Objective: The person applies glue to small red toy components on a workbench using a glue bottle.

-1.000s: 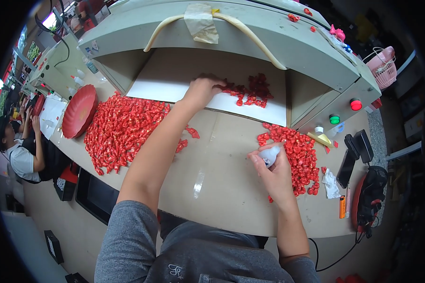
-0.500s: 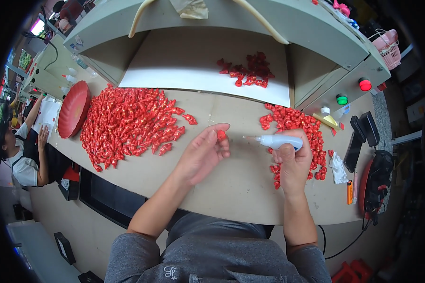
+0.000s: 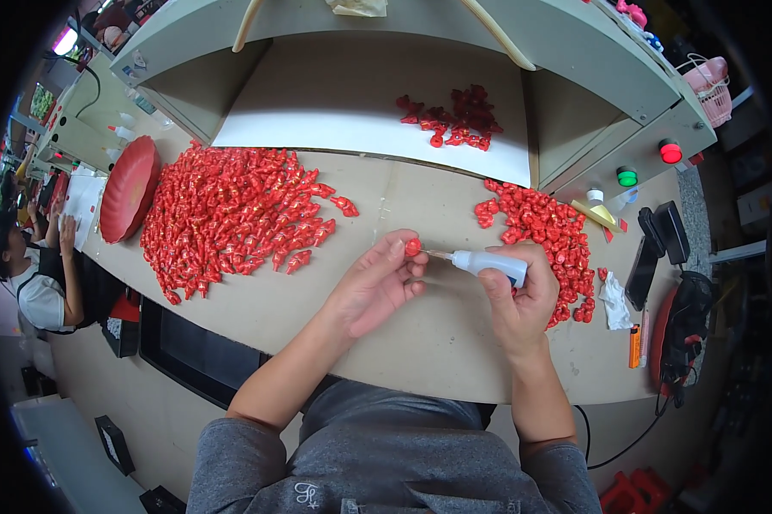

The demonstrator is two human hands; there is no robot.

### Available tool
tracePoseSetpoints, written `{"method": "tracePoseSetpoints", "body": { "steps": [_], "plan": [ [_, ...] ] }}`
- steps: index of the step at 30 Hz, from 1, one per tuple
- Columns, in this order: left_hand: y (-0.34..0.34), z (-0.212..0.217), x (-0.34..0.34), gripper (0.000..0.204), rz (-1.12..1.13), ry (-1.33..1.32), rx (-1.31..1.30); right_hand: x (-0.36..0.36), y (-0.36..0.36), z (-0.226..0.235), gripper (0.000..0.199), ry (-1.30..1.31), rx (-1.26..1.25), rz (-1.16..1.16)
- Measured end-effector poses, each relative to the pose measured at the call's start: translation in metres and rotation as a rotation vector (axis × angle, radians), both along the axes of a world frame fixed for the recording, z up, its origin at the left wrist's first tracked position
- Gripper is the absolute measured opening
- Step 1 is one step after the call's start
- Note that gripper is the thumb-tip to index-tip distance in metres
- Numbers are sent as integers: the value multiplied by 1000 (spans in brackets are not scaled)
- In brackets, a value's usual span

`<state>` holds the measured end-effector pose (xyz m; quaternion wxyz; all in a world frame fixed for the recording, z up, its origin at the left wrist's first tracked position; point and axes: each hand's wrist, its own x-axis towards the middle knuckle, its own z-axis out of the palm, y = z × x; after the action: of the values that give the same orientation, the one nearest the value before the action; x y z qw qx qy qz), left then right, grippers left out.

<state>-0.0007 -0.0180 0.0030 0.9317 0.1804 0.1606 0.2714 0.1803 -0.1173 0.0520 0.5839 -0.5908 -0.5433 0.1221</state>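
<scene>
Between its thumb and fingers my left hand pinches a small red piece, seemingly plastic. Wrapped in my right hand is a white squeeze bottle with a thin nozzle. Its tip points left and meets, or nearly meets, the red piece; I cannot tell whether it touches. A broad heap of red figurine-like pieces with gold marks covers the table to the left. Behind my right hand lies a second pile of smaller rounded red pieces.
A grey cabinet with red and green lamps spans the back; red pieces lie on its white floor. At left stands a red scalloped dish. A crumpled tissue, an orange lighter and a phone lie right. A co-worker sits far left.
My right hand has brought the bottle left, its nozzle now at the red piece. My left hand keeps its pinch and stays nearly in place. The view has shifted slightly.
</scene>
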Motion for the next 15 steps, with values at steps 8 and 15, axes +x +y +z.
{"method": "tracePoseSetpoints", "body": {
  "steps": [8,15],
  "plan": [
    [0,-6,1,24,-57,-3,-90,-4,3,1,28,-70,-19,-3],
    [0,-7,2,21,-69,-11,-101,-7,4,2,29,-84,-38,-1]
  ]
}}
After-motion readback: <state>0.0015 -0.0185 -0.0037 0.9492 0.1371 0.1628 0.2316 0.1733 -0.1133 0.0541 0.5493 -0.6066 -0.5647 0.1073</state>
